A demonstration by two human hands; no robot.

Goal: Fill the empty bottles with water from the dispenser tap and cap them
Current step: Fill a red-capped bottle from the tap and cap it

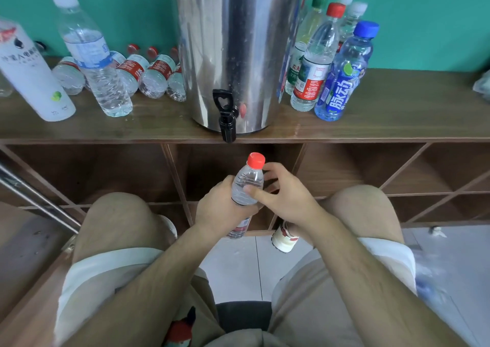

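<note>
A clear plastic bottle (248,185) with a red cap (256,160) on it stands upright below the black tap (226,120) of the steel dispenser (238,50). My left hand (221,209) grips the bottle's body from the left. My right hand (287,194) is beside the bottle on the right, thumb lying across its shoulder and fingers curled near the neck, just under the cap. The bottle's lower part with a red label shows beneath my left hand.
Several red-capped bottles (156,75) lie on the wooden shelf top (397,113) left of the dispenser, beside a tall upright bottle (92,55) and a white one (31,73). Upright capped bottles (342,73) stand on the right. Open cubbies (358,169) lie below; my knees flank the bottle.
</note>
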